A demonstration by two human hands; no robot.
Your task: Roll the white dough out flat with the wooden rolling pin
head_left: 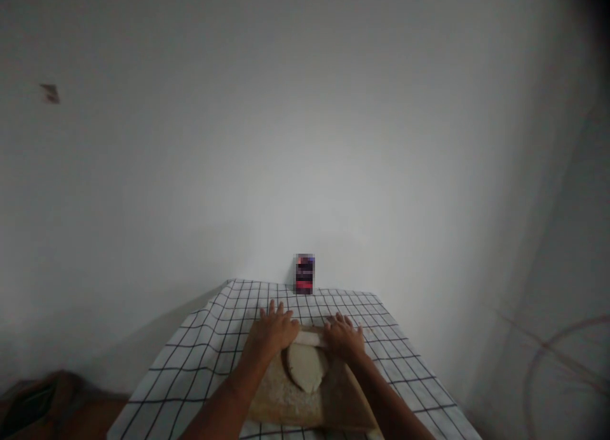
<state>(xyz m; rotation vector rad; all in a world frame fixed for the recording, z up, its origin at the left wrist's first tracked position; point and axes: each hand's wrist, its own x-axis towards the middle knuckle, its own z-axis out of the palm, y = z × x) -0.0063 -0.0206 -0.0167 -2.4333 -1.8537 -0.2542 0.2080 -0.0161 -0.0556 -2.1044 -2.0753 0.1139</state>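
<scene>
A pale rolling pin (311, 339) lies crosswise over a flattened, rounded piece of dough (306, 368). Under the dough is a wooden board (286, 412) with a dusting of flour. My left hand (272, 330) rests palm down on the pin's left end, its fingers stretched forward and spread. On the right end, my right hand (345, 337) also lies palm down, fingers extended and slightly apart. Both hands cover the ends of the pin, and only its middle shows between them.
A white checked cloth (190, 357) covers the table. At its far edge a phone-like dark and red upright object (305, 275), pixelated, stands near the white wall (305, 141). A brown object (42, 398) is at the lower left, and a thin curved shape (528, 376) at the right.
</scene>
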